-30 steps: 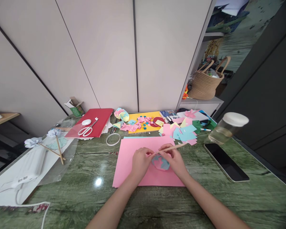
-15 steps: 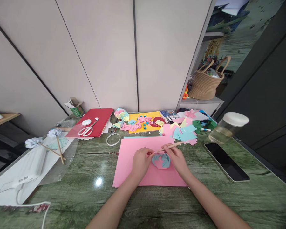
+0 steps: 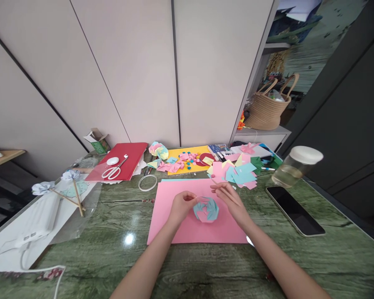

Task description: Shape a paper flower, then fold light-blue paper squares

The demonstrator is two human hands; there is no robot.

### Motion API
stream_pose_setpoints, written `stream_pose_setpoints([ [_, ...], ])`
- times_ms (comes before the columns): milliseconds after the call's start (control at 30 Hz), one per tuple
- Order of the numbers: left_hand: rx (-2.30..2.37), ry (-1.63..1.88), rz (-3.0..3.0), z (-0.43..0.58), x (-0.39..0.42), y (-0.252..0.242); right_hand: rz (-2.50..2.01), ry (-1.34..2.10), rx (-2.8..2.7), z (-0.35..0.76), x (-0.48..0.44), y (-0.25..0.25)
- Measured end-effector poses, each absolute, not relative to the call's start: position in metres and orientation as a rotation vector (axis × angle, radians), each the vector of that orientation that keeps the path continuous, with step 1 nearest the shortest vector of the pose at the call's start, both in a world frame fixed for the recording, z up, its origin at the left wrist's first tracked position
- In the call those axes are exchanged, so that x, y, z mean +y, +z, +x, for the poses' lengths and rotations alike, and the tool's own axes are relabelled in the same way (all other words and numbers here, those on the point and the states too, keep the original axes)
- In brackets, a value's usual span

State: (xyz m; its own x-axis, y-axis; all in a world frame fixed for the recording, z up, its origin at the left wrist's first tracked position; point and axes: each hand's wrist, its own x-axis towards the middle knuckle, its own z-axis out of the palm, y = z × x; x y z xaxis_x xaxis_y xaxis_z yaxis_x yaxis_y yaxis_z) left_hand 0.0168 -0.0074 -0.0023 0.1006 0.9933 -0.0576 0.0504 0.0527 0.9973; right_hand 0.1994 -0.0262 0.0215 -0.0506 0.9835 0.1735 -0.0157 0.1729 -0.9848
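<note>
Blue-pink paper rosette (image 3: pixel 206 210) lies flat on pink sheet (image 3: pixel 174 228), between both hands. Left hand (image 3: pixel 181 204) pinches rosette's left rim, fingertips closed on it. Right hand (image 3: pixel 233 202) just right of rosette, gripping thin wooden stick (image 3: pixel 220 187); stick tip points away past fingers, clear of rosette. Loose paper squares (image 3: pixel 241 174) just beyond right hand. Phone (image 3: pixel 294 210) and jar (image 3: pixel 296 166) further right. Tape ring (image 3: pixel 148 182) and scissors (image 3: pixel 112 169) beyond left hand.
</note>
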Motion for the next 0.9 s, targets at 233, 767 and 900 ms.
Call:
stream_pose_setpoints([
  [233, 1.139, 1.099, 1.130, 0.015, -0.006, -0.002, -1.038, 1.331, -1.533, 0.191, -0.032, 0.014],
  [767, 1.241, 1.042, 1.434, 0.015, -0.007, -0.004, -1.196, 0.861, -1.837, 0.201, -0.027, 0.001],
  [900, 1.320, 0.958, 1.583, 0.015, -0.010, -0.002, -1.241, 0.761, -1.888, 0.202, -0.029, 0.006],
])
